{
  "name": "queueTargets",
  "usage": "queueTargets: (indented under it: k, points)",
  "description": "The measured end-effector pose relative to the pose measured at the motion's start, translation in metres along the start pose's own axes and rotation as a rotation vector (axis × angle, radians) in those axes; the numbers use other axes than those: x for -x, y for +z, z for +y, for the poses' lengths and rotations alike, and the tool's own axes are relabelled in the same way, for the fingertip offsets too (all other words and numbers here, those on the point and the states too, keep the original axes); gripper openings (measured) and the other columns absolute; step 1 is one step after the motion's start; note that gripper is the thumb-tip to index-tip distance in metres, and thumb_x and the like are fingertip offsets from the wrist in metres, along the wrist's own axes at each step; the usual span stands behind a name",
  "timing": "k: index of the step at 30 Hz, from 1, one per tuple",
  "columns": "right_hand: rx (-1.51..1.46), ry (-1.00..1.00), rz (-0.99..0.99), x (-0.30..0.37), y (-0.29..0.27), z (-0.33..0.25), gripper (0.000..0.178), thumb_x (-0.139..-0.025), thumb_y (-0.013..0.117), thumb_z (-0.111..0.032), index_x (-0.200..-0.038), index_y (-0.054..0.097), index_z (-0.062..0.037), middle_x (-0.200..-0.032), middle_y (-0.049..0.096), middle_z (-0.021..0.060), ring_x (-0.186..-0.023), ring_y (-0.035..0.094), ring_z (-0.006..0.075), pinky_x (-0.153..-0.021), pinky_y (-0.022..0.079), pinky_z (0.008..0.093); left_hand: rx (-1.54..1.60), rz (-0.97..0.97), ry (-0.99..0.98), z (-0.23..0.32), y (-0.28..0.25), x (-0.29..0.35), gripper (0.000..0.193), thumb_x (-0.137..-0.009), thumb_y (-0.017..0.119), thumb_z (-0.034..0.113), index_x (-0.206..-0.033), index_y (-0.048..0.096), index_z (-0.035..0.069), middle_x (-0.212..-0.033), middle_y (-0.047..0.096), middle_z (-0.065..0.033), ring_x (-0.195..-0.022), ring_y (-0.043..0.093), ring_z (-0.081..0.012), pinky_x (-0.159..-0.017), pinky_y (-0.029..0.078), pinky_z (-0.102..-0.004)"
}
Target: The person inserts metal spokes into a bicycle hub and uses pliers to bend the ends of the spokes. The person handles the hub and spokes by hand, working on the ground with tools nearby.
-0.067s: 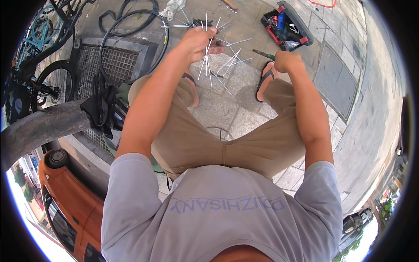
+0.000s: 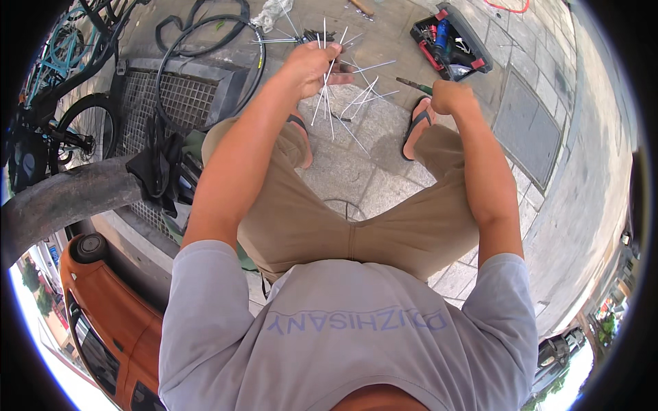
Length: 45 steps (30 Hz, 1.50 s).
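My left hand (image 2: 312,68) is closed around thin silver bicycle spokes (image 2: 331,113), which fan out above and below its fingers. Just beyond the fingertips, a dark wheel hub (image 2: 315,36) shows in part, with spokes sticking out to its left. More loose-looking spokes (image 2: 373,67) cross to the right of the hand; where they are fixed is hard to see. My right hand (image 2: 452,97) is wrapped around a green-handled tool (image 2: 415,85), its dark narrow tip pointing left toward the spokes. The handle is mostly hidden in the fist.
A toolbox (image 2: 471,38) with tools lies open at the far right. A bare wheel rim (image 2: 159,85) and a black tyre (image 2: 162,34) lie at the left, by a metal grate (image 2: 181,99). Bicycles (image 2: 72,133) stand further left. My sandalled feet (image 2: 416,127) flank the work.
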State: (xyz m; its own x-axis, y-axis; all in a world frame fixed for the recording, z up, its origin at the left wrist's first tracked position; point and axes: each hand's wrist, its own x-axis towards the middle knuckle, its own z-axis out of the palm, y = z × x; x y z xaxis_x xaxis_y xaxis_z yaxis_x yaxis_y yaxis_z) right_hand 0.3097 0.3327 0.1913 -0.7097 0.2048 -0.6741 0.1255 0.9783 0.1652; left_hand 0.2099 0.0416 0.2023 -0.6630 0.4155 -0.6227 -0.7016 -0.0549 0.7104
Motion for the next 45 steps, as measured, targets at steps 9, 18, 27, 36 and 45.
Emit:
queueTargets:
  k: [9,18,27,36,45]
  points:
    - [-0.244,0.024,0.032,0.003,-0.018,0.005,0.036,-0.091,0.065,-0.022,-0.116,0.071,0.0041,-0.115,0.072,0.0276,-0.114,0.069,0.0411,-0.098,0.053,0.0472,-0.077,0.027,0.018,-0.001,0.001,0.002,0.02,-0.104,0.062,0.017,-0.116,0.059,0.002,-0.1,0.057,-0.0073,-0.081,0.063,-0.023,-0.078,0.064,-0.045]
    - [-0.768,-0.3,0.106,0.01,-0.028,-0.033,0.031,-0.098,0.061,-0.029,-0.116,0.069,-0.0051,-0.099,0.071,0.0248,-0.094,0.068,0.0413,-0.087,0.051,0.0477,-0.059,0.04,0.026,-0.002,0.003,-0.002,0.025,-0.104,0.061,0.015,-0.127,0.058,0.005,-0.094,0.057,-0.0043,-0.073,0.06,-0.0183,-0.072,0.064,-0.0414]
    - [-0.757,-0.362,0.212,0.011,-0.031,-0.043,0.03,-0.101,0.062,-0.029,-0.108,0.065,-0.0002,-0.086,0.065,0.0197,-0.083,0.062,0.0324,-0.082,0.049,0.0443,-0.047,0.002,0.032,-0.002,-0.001,-0.002,0.027,-0.105,0.06,0.014,-0.13,0.057,0.005,-0.09,0.055,-0.0036,-0.07,0.06,-0.0167,-0.068,0.066,-0.0407]
    - [-0.745,-0.377,0.213,0.007,-0.029,-0.047,0.03,-0.1,0.063,-0.03,-0.108,0.065,-0.0014,-0.089,0.066,0.0203,-0.084,0.062,0.0312,-0.083,0.049,0.0439,-0.071,0.03,0.038,0.0,0.003,0.001,0.028,-0.105,0.059,0.015,-0.131,0.058,0.005,-0.092,0.056,-0.0029,-0.071,0.059,-0.0159,-0.069,0.065,-0.0395]
    - [-0.82,-0.415,0.047,0.007,-0.026,-0.051,0.033,-0.091,0.071,-0.025,-0.113,0.064,-0.0014,-0.097,0.067,0.0083,-0.086,0.062,0.0223,-0.08,0.049,0.0367,-0.158,0.076,0.012,-0.005,0.001,0.0,0.03,-0.102,0.065,0.015,-0.131,0.06,0.007,-0.098,0.058,-0.0018,-0.073,0.056,-0.0141,-0.074,0.063,-0.0389]
